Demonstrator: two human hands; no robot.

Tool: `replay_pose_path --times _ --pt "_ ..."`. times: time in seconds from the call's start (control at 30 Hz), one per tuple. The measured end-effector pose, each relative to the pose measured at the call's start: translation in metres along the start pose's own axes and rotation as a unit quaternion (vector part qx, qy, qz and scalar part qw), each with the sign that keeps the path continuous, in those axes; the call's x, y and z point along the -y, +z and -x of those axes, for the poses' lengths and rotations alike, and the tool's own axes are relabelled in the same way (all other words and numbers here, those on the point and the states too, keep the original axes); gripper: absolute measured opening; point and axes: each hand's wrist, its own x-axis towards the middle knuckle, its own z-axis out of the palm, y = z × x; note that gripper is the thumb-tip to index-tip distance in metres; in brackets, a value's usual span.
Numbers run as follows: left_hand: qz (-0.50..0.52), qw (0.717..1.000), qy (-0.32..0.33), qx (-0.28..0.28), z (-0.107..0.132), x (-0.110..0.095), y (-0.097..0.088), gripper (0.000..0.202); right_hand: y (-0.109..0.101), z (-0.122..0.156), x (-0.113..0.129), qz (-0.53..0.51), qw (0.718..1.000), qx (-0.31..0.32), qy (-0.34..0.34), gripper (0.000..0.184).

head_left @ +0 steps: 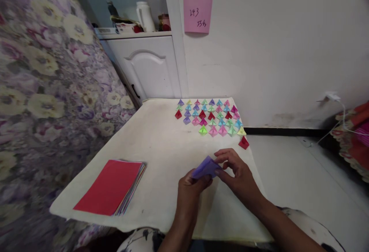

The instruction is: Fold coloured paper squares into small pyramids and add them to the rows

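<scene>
Both my hands hold one folded purple paper piece (pixel 205 167) just above the white table (pixel 161 144). My left hand (pixel 191 184) pinches its lower left end, fingers closed. My right hand (pixel 235 169) grips its right side, fingers curled over the fold. Beyond my hands, several small folded paper shapes (pixel 210 116) in many colours lie in rows at the table's far right. One red folded shape (pixel 243 142) sits apart near the right edge, close to my right hand.
A stack of coloured square sheets (pixel 112 186), red on top, lies at the table's near left. A flowered fabric (pixel 43 90) rises on the left. A white cabinet (pixel 147 63) and a wall with a pink note (pixel 197 12) stand behind.
</scene>
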Motion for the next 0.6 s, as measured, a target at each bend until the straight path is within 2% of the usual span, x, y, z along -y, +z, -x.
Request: replay_pose_path --times 0.6 --pt "0.015 1.000 0.001 0.003 0.0001 -0.0034 0.0011 0.026 0.0010 -0.0002 -0.0001 0.028 0.999 0.003 0.018 0.017"
